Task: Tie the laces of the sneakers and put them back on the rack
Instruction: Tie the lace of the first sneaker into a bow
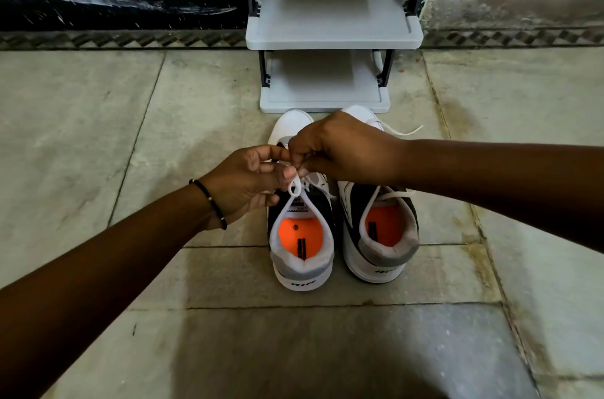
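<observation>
Two white, grey and black sneakers with orange insoles stand side by side on the floor, heels toward me. Over the left sneaker (302, 255) both hands work its white lace (295, 188). My left hand (248, 183) pinches the lace between thumb and fingers. My right hand (343, 150) pinches the other strand just above the tongue. A small loop hangs below the fingers. The right sneaker (380, 235) has loose laces (403, 131) trailing to the right by its toe. The grey shoe rack (333, 39) stands right behind the toes, its shelves bare.
Stone floor tiles (98, 124) spread on both sides of the sneakers and toward me. A dark wall base with a patterned strip (114, 39) runs behind the rack. A black bead bracelet (209, 199) sits on my left wrist.
</observation>
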Motion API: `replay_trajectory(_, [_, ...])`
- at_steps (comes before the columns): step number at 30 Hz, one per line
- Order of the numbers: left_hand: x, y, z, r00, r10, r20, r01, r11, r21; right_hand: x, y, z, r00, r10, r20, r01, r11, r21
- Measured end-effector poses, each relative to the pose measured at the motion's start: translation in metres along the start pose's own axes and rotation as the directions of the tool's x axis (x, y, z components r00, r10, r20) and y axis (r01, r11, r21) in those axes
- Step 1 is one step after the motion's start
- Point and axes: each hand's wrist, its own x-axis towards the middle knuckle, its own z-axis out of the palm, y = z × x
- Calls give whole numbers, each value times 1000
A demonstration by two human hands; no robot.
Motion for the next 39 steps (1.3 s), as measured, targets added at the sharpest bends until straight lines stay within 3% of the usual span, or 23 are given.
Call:
replay_trajectory(3, [0, 1, -1, 993, 109, -48, -102, 986, 131, -1, -2, 2, 1000, -17, 3, 17, 1000, -21])
replay_trajectory(6, [-2, 4, -1, 962, 267, -55, -244, 933, 264, -1, -5, 5, 993, 113, -26, -113, 994, 14])
replay_trajectory(10, [-5, 6, 5, 932, 356, -72, -304, 873, 382, -3, -3, 7, 971, 236, 20, -237, 970, 57])
replay_trajectory(15, [-7, 8, 9, 935, 345, -82, -279, 857, 433, -7, -2, 11, 973, 230, -13, -230, 973, -25])
replay_trajectory(21, [1, 4, 3, 998, 4, -59, 4, 992, 127, -3, -11, 11, 974, 213, -70, -218, 973, -74])
replay_trajectory(24, [2, 8, 0, 999, -35, 3, 35, 999, 40, -1, -15, 11, 973, 213, -84, -218, 974, -55])
replay_trajectory(28, [1, 14, -5, 998, 52, -38, -50, 997, 60, 0, -20, 8, 953, 280, -115, -274, 959, 67])
replay_trajectory(30, [0, 15, -7, 982, 163, -96, -139, 966, 218, -3, -22, 5, 932, 347, -108, -326, 929, 174])
replay_trajectory(33, [-4, 15, -10, 929, 345, -130, -248, 845, 473, -10, -23, 1, 922, 386, -37, -374, 909, 182])
replay_trajectory(39, [-7, -1, -17, 929, 314, -194, -192, 861, 470, -32, -20, -2, 855, 499, 141, -517, 838, 174])
